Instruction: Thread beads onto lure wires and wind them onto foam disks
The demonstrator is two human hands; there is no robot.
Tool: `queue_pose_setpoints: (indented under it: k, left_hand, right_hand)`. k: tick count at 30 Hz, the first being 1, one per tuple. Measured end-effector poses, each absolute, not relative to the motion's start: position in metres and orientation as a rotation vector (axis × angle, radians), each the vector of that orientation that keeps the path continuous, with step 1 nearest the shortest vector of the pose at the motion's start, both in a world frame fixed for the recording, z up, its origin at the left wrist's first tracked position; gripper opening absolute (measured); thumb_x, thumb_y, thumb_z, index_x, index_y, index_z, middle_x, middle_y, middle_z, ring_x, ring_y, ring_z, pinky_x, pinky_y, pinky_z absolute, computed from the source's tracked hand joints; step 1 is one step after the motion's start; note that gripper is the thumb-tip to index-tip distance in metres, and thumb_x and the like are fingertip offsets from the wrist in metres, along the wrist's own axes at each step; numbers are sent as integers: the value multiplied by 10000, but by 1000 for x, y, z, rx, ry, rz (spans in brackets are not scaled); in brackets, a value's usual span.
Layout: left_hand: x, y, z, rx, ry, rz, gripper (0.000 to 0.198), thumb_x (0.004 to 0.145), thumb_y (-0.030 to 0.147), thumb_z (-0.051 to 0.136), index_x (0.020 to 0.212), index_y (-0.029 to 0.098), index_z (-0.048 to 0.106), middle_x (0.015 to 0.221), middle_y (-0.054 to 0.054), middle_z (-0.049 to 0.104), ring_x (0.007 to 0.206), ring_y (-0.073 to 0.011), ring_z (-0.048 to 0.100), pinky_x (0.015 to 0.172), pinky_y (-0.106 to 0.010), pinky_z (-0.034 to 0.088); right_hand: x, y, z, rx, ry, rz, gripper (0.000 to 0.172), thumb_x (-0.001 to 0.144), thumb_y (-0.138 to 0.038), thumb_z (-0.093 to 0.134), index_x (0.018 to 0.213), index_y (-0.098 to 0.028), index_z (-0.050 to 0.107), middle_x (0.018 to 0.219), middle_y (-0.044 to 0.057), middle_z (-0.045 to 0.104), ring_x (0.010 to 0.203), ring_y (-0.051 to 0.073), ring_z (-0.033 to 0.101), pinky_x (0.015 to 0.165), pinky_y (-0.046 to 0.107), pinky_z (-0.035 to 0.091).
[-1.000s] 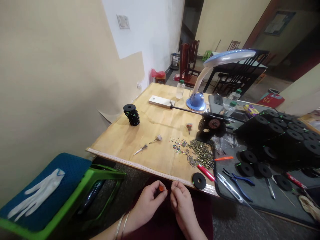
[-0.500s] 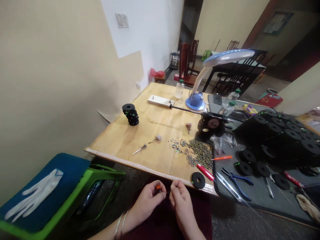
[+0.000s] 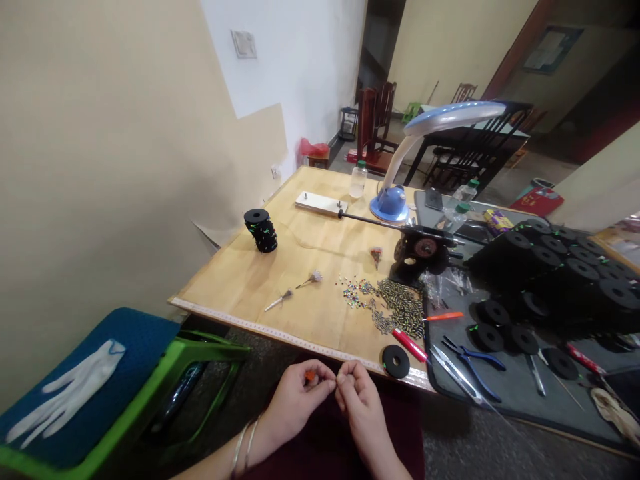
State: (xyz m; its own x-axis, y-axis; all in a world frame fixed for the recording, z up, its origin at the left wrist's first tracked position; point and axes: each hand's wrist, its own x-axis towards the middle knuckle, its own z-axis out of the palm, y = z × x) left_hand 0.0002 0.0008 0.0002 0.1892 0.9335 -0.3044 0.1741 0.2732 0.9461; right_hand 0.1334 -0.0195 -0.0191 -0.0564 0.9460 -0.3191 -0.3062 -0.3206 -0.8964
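Note:
Just off the table's front edge, my left hand (image 3: 304, 393) is closed, with a small orange object (image 3: 311, 377) tucked in its curled fingers; its kind is too small to tell. My right hand (image 3: 357, 400) is pinched shut beside it, and the fingertips of both hands meet. Whatever lies in the right pinch is hidden. Nearest to the right hand is a black foam ring (image 3: 395, 361) at the table edge. A red-handled tool (image 3: 410, 345) lies just beyond, by a heap of small metal pieces (image 3: 403, 307) and scattered coloured beads (image 3: 356, 293).
A stack of black foam spools (image 3: 262, 231) stands at left on the wooden table (image 3: 225, 280). Blue pliers (image 3: 473, 360) and scissors (image 3: 457, 375) lie on the grey mat at right, before many piled spools (image 3: 560, 267). A blue lamp (image 3: 390, 203) stands behind.
My hands have come together, so the fingertips now touch where a small gap showed before. The orange object has shifted slightly left within my left hand.

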Motion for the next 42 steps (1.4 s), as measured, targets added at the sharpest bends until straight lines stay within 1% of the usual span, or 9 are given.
queue_pose_setpoints:
  k: [6, 12, 19, 21, 25, 30, 34, 38, 42]
  left_hand:
    - [-6, 9, 3, 1086, 1197, 920, 130, 724, 292, 643, 747, 165, 659, 731, -19, 655, 730, -182, 569, 721, -273, 446]
    - [-7, 15, 0, 1099, 1270, 974, 143, 747, 292, 605, 757, 160, 660, 734, -24, 640, 681, -172, 549, 648, -259, 430]
    - [-25, 28, -7, 1033, 1323, 1039, 201, 767, 330, 567, 813, 148, 640, 518, 60, 467, 471, -107, 393, 487, -218, 322]
    - [-32, 30, -6, 1048, 1318, 1038, 209, 768, 337, 565, 826, 150, 636, 549, 48, 504, 474, -106, 400, 488, -219, 330]
    - [-39, 27, -2, 1101, 1280, 978, 233, 748, 348, 598, 861, 148, 635, 786, -28, 639, 502, -99, 429, 522, -236, 379]
    - [-35, 19, 1, 1068, 1194, 857, 323, 772, 465, 604, 833, 149, 630, 606, 17, 558, 499, -104, 406, 501, -225, 331]
    - [-27, 14, 6, 1048, 1204, 809, 316, 759, 462, 632, 719, 149, 620, 552, 49, 464, 526, -105, 385, 505, -218, 303]
    - [-16, 9, 12, 943, 1115, 720, 285, 688, 412, 703, 742, 141, 631, 578, 55, 465, 520, -88, 335, 476, -208, 255]
    - [-7, 10, 9, 830, 1028, 734, 303, 702, 425, 695, 686, 147, 575, 518, 85, 382, 477, -70, 251, 457, -211, 201]
  right_hand:
    - [141, -18, -18, -1305, -1071, 1533, 190, 762, -320, 642, 685, -176, 545, 547, -70, 383, 496, 92, 287, 470, 215, 226]
    - [141, -20, -15, -1414, -1263, 1370, 130, 699, -153, 519, 604, -201, 443, 529, -65, 379, 498, 104, 303, 483, 227, 234]
    - [148, -23, -16, -1398, -1114, 1341, 125, 706, -199, 532, 610, -201, 450, 530, -65, 384, 486, 99, 310, 470, 222, 240]
    - [148, -24, -19, -1352, -978, 1426, 153, 731, -251, 567, 633, -202, 460, 516, -80, 362, 454, 86, 277, 442, 212, 213]
    - [146, -25, -21, -1272, -776, 1524, 250, 760, -377, 632, 685, -204, 468, 492, -104, 329, 425, 71, 229, 416, 200, 158]
    - [146, -25, -18, -1296, -852, 1435, 318, 762, -458, 655, 687, -198, 489, 499, -86, 371, 435, 83, 282, 425, 202, 209]
    - [148, -26, -21, -1368, -1005, 1250, 259, 800, -403, 623, 687, -196, 515, 535, -60, 410, 477, 110, 356, 463, 224, 286]
    - [150, -29, -24, -1412, -1199, 1072, 181, 826, -303, 593, 690, -193, 546, 578, -28, 472, 534, 136, 422, 521, 241, 348]
    - [151, -32, -22, -1408, -1318, 986, 141, 820, -251, 591, 693, -196, 565, 596, -10, 523, 544, 148, 466, 532, 248, 364]
